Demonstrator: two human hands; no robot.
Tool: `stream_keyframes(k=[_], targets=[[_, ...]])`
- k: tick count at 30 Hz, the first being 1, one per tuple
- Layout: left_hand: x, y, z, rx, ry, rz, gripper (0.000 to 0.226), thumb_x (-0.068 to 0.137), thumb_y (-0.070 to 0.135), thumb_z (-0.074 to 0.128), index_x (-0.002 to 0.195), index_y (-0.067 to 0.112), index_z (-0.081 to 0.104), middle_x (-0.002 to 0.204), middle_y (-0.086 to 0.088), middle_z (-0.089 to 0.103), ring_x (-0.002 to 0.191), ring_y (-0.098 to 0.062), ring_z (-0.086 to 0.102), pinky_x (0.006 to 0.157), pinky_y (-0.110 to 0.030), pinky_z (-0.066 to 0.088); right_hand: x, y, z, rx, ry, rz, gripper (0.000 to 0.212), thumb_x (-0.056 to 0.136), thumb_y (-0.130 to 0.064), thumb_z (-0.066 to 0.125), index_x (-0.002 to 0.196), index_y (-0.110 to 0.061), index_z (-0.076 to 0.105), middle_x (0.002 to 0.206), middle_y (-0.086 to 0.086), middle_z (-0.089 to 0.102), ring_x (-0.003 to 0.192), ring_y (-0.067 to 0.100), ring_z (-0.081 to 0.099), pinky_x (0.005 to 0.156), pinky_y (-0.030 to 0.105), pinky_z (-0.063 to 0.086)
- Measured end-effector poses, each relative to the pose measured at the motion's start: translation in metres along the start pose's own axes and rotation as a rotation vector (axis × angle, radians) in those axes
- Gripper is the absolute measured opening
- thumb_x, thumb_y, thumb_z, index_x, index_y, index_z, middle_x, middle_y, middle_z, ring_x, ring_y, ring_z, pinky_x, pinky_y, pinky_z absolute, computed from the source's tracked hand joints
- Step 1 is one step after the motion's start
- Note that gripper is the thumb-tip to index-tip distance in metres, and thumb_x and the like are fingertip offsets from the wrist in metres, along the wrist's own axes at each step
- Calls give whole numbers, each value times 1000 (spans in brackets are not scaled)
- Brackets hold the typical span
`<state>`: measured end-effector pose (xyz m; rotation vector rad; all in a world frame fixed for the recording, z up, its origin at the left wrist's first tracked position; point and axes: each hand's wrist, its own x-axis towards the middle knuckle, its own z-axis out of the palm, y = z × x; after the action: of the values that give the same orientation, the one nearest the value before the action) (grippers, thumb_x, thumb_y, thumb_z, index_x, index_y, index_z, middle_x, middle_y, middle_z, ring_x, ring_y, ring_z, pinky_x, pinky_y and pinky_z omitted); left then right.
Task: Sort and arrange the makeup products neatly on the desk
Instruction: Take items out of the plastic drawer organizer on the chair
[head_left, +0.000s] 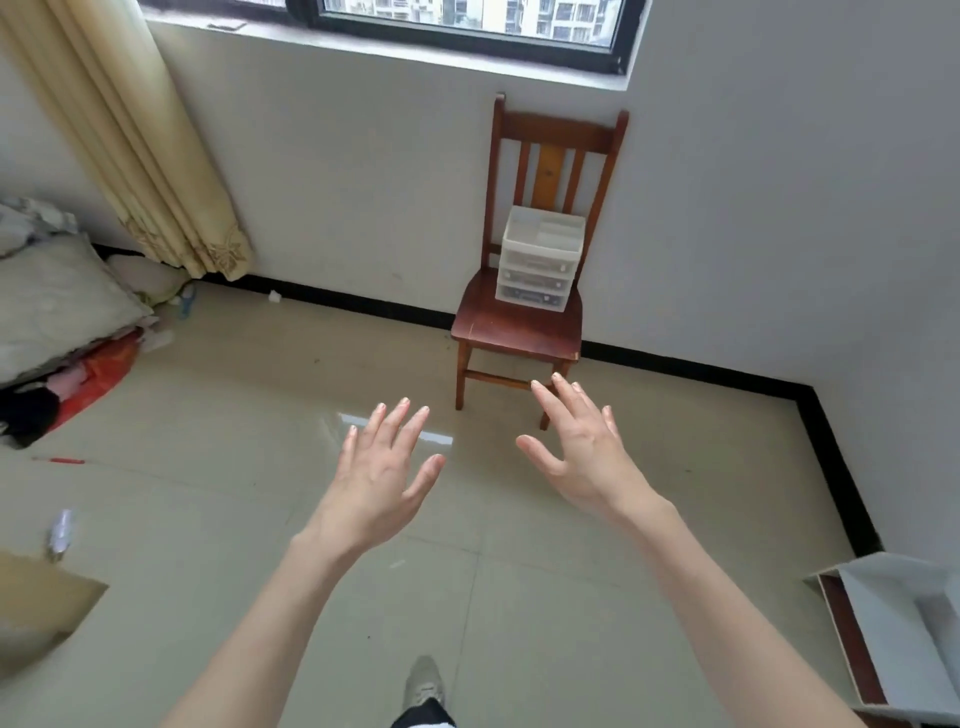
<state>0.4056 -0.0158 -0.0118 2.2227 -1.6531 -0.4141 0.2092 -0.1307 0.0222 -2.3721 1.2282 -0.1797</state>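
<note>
A white plastic drawer organizer (540, 260) with three small drawers and an open top tray stands on the seat of a wooden chair (519, 327) against the far wall under the window. My left hand (382, 467) and my right hand (576, 447) are both stretched out in front of me over the floor, fingers spread and straight, palms down, holding nothing. Both hands are well short of the chair. No loose makeup products are visible.
A tiled floor (498, 597) lies between me and the chair. Bedding and a pile of clothes (62, 332) sit at the left under a curtain. A cardboard piece (36, 608) is at lower left, a white box (898, 629) at lower right. My shoe (423, 680) shows below.
</note>
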Motion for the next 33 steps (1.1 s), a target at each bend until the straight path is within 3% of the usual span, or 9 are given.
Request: stream_keyframes(k=[5, 12, 18, 23, 26, 30, 33], targets=[[109, -36, -38, 42, 34, 30, 60, 94, 50, 25, 147, 25, 13, 156, 5, 6, 143, -12, -6, 117, -37, -2, 104, -14, -13, -13, 28, -13, 63, 95, -45, 43, 149, -29, 14, 158, -4, 4, 146, 14, -2, 117, 42, -4], [233, -50, -33, 68, -21, 49, 85, 72, 65, -1, 147, 27, 10, 156, 5, 4, 143, -14, -7, 116, -38, -3, 221, 17, -28, -47, 26, 37, 63, 96, -44, 42, 149, -28, 13, 159, -3, 2, 146, 14, -4, 116, 42, -5], [362, -40, -17, 93, -88, 50, 60, 95, 51, 23, 148, 27, 7, 156, 5, 1, 143, -14, -10, 117, -38, -4, 332, 76, -51, -46, 31, 89, 63, 96, -44, 42, 150, -27, 12, 159, -2, 2, 146, 15, -5, 116, 44, -5], [480, -7, -9, 101, -119, 120, 75, 81, 63, 4, 148, 28, 6, 156, 7, -1, 142, -12, -12, 117, -38, -5, 419, 126, -83, -70, 6, 131, 63, 96, -44, 40, 150, -27, 11, 159, -3, 0, 146, 15, -6, 117, 44, -5], [534, 2, -1, 96, -163, 132, 62, 93, 54, 19, 148, 28, 6, 156, 6, -1, 143, -13, -12, 117, -39, -4, 463, 146, -95, -69, -16, 163, 63, 97, -44, 39, 150, -27, 10, 159, -3, 0, 146, 15, -6, 117, 44, -4], [591, 3, 18, 86, -220, 118, 74, 81, 62, 4, 148, 29, 5, 156, 6, -1, 143, -13, -11, 117, -38, -4, 516, 171, -98, -77, -76, 187, 63, 97, -44, 38, 150, -27, 9, 159, -3, -2, 146, 15, -7, 117, 43, -5], [636, 1, 34, 68, -272, 107, 62, 94, 54, 18, 148, 28, 4, 156, 6, -1, 143, -13, -11, 117, -39, -3, 556, 191, -95, -68, -108, 224, 63, 97, -45, 37, 150, -27, 8, 159, -3, -2, 146, 15, -8, 117, 43, -5]])
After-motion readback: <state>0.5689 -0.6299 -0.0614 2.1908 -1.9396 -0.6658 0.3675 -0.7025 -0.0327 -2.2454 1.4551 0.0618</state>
